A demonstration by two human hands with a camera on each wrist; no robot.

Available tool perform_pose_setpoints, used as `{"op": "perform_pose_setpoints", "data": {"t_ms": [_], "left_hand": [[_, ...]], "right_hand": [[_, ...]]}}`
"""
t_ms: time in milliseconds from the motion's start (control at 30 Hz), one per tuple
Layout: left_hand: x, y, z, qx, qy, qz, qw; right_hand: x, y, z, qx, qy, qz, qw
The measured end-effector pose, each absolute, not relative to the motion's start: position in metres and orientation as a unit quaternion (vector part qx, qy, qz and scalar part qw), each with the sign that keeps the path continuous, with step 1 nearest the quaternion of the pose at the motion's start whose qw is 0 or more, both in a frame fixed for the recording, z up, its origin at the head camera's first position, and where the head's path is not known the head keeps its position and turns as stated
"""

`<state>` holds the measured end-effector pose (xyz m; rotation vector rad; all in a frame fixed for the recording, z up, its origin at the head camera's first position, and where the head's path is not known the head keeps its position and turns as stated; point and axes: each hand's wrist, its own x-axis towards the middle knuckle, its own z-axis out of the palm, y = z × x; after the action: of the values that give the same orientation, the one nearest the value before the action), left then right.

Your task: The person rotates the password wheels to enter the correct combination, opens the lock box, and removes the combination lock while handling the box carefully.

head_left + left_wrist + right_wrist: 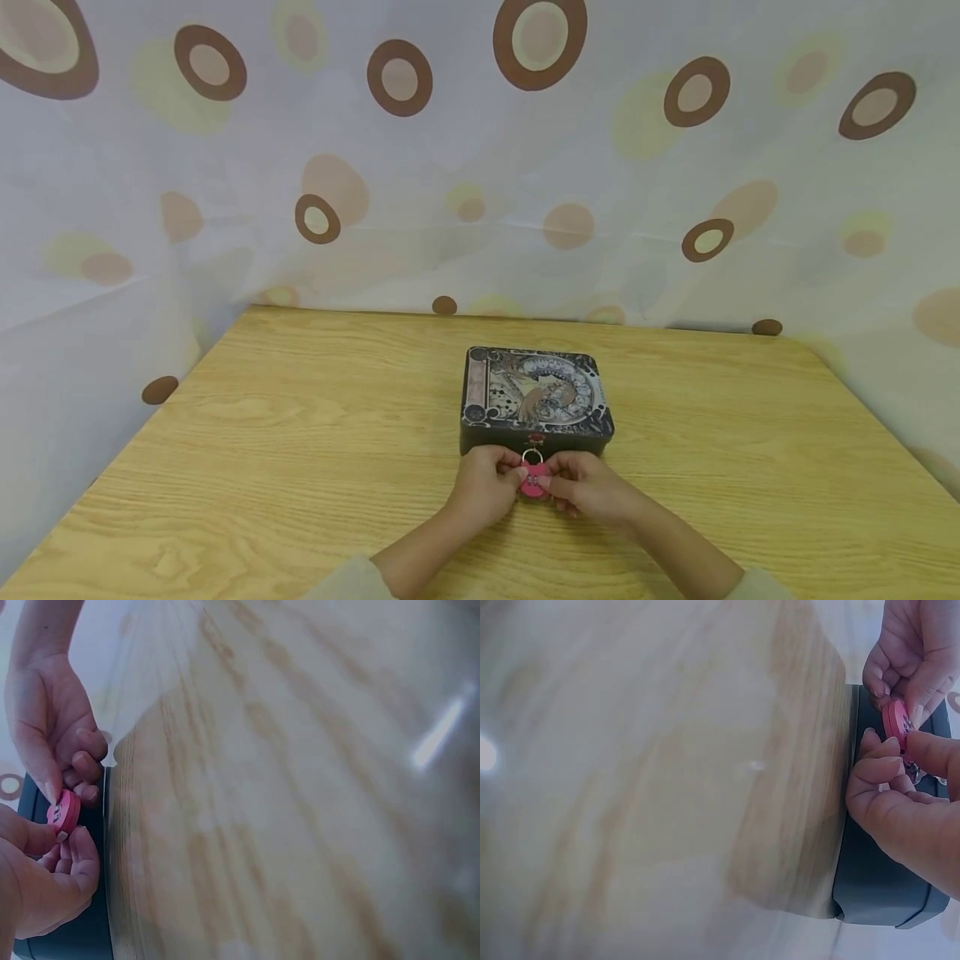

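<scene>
A pink combination padlock with number dials and a silver shackle is at the front of a dark decorated tin box. My left hand pinches the padlock's left side between thumb and fingers. On the other side, my right hand grips it, the thumb lying by the dials. The shackle points up toward the small red latch on the box front. In the left wrist view, the pink lock body shows between both hands' fingertips, close to the box's dark side. The box lid is down.
The box stands on a wood-grain table, which extends to both sides of it. Behind and beside the table hangs a pale sheet printed with brown and yellow ovals.
</scene>
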<state>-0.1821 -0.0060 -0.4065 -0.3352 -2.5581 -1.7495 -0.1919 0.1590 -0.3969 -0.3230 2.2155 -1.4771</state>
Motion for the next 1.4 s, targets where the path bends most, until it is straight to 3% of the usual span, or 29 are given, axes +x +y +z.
{"op": "perform_pose_setpoints", "data": {"t_ms": [1400], "left_hand": [[-0.1811, -0.0035, -0.4037, -0.103, -0.825, -0.556, 0.008]], "right_hand": [[-0.1913, 0.1596, -0.3975, -0.127, 0.813, -0.516, 0.237]]}}
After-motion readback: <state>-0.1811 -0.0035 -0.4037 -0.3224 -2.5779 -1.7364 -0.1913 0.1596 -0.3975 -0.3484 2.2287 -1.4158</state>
